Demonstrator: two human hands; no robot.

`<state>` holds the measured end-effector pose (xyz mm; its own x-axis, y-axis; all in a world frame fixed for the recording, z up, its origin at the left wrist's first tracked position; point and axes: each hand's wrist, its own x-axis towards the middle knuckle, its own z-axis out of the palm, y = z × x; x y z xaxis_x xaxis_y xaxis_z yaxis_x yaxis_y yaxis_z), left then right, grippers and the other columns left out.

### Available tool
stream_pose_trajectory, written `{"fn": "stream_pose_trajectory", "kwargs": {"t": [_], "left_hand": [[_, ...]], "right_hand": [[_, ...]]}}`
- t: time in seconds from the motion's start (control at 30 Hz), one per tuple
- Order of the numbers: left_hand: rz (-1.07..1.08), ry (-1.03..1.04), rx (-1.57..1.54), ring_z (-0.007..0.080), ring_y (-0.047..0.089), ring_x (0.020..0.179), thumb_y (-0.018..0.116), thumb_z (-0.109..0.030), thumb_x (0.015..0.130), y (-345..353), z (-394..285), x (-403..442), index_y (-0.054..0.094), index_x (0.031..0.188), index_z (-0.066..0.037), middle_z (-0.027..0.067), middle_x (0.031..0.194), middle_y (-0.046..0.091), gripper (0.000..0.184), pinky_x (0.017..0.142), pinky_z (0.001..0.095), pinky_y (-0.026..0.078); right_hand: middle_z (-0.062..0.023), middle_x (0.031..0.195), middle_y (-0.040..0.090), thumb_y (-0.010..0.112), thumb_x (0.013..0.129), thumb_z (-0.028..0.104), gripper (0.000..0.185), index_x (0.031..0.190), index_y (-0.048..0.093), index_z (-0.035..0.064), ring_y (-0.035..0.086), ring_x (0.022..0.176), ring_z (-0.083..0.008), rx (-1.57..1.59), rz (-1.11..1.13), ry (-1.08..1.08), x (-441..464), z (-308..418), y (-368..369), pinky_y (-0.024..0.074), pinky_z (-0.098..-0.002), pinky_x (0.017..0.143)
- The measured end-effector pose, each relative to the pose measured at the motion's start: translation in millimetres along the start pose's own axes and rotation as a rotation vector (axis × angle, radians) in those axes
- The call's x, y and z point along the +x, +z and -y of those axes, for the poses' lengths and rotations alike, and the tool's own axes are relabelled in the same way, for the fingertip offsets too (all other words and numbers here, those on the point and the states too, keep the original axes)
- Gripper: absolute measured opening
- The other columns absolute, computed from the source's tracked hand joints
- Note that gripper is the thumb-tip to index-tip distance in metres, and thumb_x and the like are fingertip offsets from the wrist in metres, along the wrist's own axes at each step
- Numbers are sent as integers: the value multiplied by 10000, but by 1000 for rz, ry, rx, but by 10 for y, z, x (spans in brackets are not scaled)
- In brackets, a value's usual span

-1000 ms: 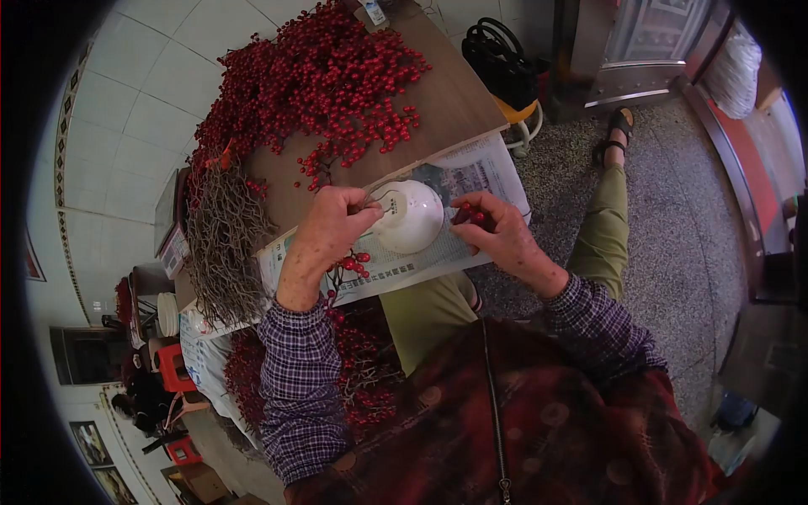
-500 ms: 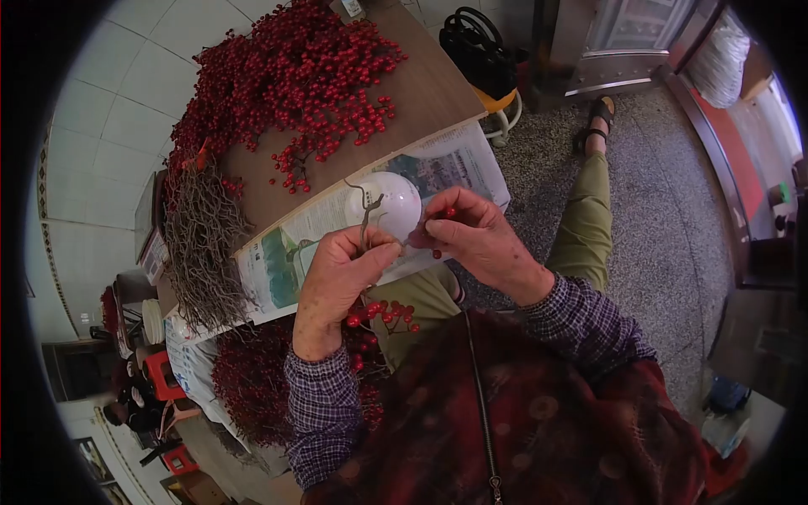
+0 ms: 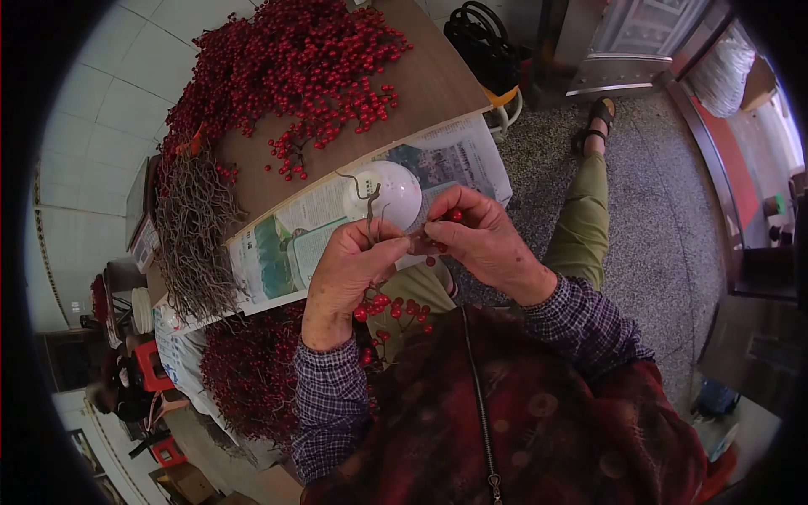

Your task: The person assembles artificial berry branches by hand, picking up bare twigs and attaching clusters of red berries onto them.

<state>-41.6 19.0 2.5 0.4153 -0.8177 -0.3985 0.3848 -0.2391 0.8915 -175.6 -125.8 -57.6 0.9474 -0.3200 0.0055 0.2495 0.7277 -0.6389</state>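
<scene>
My left hand (image 3: 355, 268) is closed around a thin brown berry branch (image 3: 371, 202), whose bare stem end points up past the fingers. Below that wrist hang red berries (image 3: 396, 310), seemingly part of the same branch. My right hand (image 3: 480, 240) pinches a small sprig of red berries (image 3: 454, 215) between thumb and fingertips, close to the left fingertips. Whether the two pieces touch is hidden by the fingers. Just beyond both hands a round white object (image 3: 396, 192) rests on newspaper (image 3: 324, 240).
A large heap of red berry branches (image 3: 286, 67) covers much of the wooden table (image 3: 438, 76), with bundled bare stems (image 3: 195, 231) hanging over its left edge. More berry bunches (image 3: 248, 379) lie below left. A black bag (image 3: 478, 46) stands beyond the table. Red stools (image 3: 151, 366) are at far left.
My left hand has moved slightly right, bringing the fingertips of both hands closer together. The hanging berries have swung a little up and to the right.
</scene>
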Motion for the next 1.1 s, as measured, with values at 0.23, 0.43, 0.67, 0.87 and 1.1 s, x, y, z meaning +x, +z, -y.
{"fn": "stream_pose_trajectory", "kwargs": {"t": [0.23,0.43,0.67,0.87,1.1], "left_hand": [[8,-2,-20,-2,408,483,675,-73,831,13,-9,-16,654,851,-23,-32,656,578,57,438,152,295],[-8,-8,6,-1,409,488,666,-69,828,30,-14,-18,650,843,-20,-36,662,578,54,439,151,296],[-12,-27,46,6,413,487,658,-71,821,35,-31,-29,640,830,-15,-45,656,557,59,444,162,297],[-37,-34,62,7,407,485,647,-69,814,81,-43,-37,634,835,-7,-49,645,533,66,445,168,292],[-72,-25,134,-4,410,502,647,-68,827,110,-26,-34,630,833,-3,-59,644,525,67,451,164,291]], "right_hand": [[-19,891,627,595,886,-45,113,954,575,43,629,793,-90,-135,-32,-12,-12,70,75,524,-229,706],[-15,880,631,604,882,-41,106,941,578,43,622,782,-79,-210,-33,-29,-12,71,79,519,-220,699],[-3,875,623,610,874,-47,107,921,581,44,601,765,-60,-259,-31,-32,-15,54,70,508,-207,692],[2,868,623,615,893,3,63,946,587,24,593,778,-40,-337,-4,-93,-14,27,18,495,-194,681],[22,845,612,622,875,-10,56,905,600,31,575,758,-26,-397,-37,-121,-15,-14,-15,479,-182,670]]}}
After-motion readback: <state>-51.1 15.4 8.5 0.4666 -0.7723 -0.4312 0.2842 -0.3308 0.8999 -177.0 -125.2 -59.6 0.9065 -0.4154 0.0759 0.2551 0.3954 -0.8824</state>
